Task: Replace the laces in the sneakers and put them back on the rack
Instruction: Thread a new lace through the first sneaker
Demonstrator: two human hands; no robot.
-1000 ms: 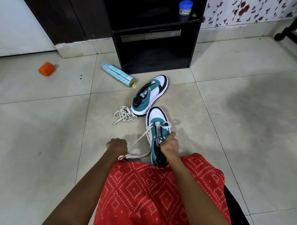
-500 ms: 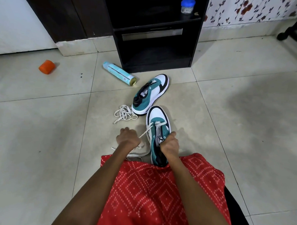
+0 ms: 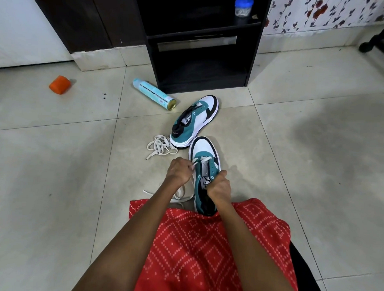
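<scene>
Our two bare forearms reach forward and down from the bottom edge of the view, drawing closer together toward the hands. Our left hand (image 3: 178, 172) is curled with its back turned up, its fingertips pinching a flat white shoelace (image 3: 195, 161). Our right hand (image 3: 219, 186) lies just to the right of it and a little nearer to us. Its fingers are curled down onto the upper of the teal, white and black sneaker (image 3: 205, 147), and the thumb lies along the top. The hands are near each other but apart. Both wrists look roughly straight.
</scene>
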